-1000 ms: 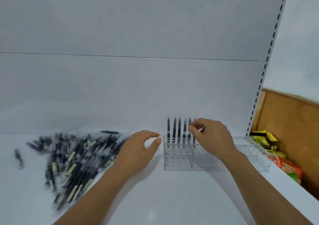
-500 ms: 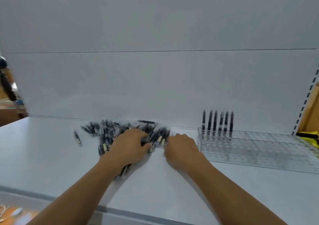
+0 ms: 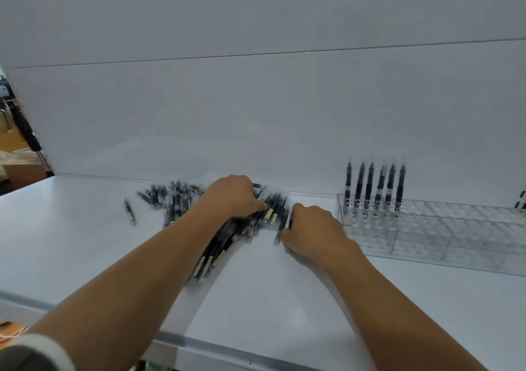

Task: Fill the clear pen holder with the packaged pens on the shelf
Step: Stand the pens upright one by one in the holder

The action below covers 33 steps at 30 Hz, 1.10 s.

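Reaching forward, palms down: left hand (image 3: 234, 197) atop the heap of black packaged pens (image 3: 176, 202) on the white shelf (image 3: 85, 251), fingers curled (grasp hidden, cannot tell). Right hand (image 3: 311, 231) curls round one edge pen (image 3: 284, 224), long axis near-to-far. Clear acrylic pen holder (image 3: 455, 236) just right; six standing pens (image 3: 370, 188) upright, tips up.

**Black pens on a white shelf**

The shelf (image 3: 85, 242) is plain white, and its front strip (image 3: 227, 348) is grey; the back panel (image 3: 256, 100) is a pale grey-white, crossed by one thin dark seam (image 3: 256, 54); the loose pens (image 3: 176, 202) are black, many with a cream-yellow band near one end; the six standing pens (image 3: 370, 188) are black too, with small pale marks low on the barrel; the holder (image 3: 427, 228) is clear, patterned with a grid of round holes; the sleeve (image 3: 42, 350) is dark grey with a white cuff; the clutter (image 3: 17, 165) at far left is brown and orange.
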{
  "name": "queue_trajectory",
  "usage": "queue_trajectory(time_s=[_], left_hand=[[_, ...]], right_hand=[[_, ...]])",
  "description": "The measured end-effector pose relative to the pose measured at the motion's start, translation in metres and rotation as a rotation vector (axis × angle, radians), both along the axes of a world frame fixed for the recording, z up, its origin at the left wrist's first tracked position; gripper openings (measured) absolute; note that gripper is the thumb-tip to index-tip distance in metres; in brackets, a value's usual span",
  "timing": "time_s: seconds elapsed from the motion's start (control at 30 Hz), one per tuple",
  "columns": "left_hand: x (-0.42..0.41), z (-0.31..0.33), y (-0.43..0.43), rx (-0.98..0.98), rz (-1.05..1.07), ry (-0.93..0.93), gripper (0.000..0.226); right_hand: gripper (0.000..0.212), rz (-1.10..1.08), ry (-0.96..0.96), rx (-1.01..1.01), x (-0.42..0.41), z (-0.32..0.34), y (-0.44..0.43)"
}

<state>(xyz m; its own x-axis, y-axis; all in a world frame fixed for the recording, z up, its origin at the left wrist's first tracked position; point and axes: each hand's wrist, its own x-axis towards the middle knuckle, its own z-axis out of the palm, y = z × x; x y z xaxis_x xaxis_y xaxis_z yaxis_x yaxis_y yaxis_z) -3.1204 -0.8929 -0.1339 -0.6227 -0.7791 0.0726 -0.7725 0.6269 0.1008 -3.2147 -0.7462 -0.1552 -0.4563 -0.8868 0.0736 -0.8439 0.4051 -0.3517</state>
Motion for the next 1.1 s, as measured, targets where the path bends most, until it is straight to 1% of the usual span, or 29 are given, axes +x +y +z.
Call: queue_trajectory(time_s=[0.2,0.23,0.33,0.37,0.43,0.5,0.57,0.67,0.73,0.83,0.93,1.1], left_hand=[[-0.019,0.023,-0.004,0.167,0.05,-0.121,0.047],[-0.02,0.027,-0.004,0.208,0.062,-0.121,0.044],[-0.024,0.033,-0.004,0.302,0.076,-0.134,0.037],[-0.026,0.033,-0.003,0.324,0.075,-0.134,0.036],[-0.027,0.034,-0.002,0.36,0.08,-0.111,0.033],[-0.028,0.032,-0.004,0.4,0.093,-0.06,0.028],[-0.025,0.03,-0.006,0.443,0.109,-0.002,0.023],[-0.02,0.028,-0.007,0.501,0.115,0.08,0.022],[-0.016,0.027,-0.008,0.517,0.112,0.115,0.024],[-0.008,0.024,-0.009,0.507,0.088,0.158,0.033],[0.002,0.021,-0.006,0.51,0.064,0.28,0.036],[0.016,0.024,0.012,0.573,0.031,0.529,0.033]], right_hand=[[0.021,-0.004,-0.157,-0.008,-0.004,-0.004,-0.002],[0.022,0.003,-0.154,-0.002,-0.004,-0.004,-0.003],[0.015,0.018,-0.114,0.015,-0.006,-0.004,-0.004],[0.016,0.021,-0.108,0.019,-0.007,-0.004,-0.005],[0.027,0.018,-0.103,0.033,-0.008,-0.006,-0.007],[0.032,0.006,-0.103,0.028,-0.009,-0.008,-0.009],[0.028,-0.023,-0.137,0.006,-0.01,-0.01,-0.01],[0.028,-0.032,-0.264,-0.053,-0.009,-0.012,-0.013],[0.025,-0.011,-0.345,-0.111,-0.005,-0.013,-0.017],[0.024,-0.029,-0.495,-0.269,0.001,-0.011,-0.019],[0.021,-0.043,-0.616,-0.363,0.003,-0.003,-0.016],[0.018,-0.022,-0.685,-0.489,0.007,0.01,-0.009]])
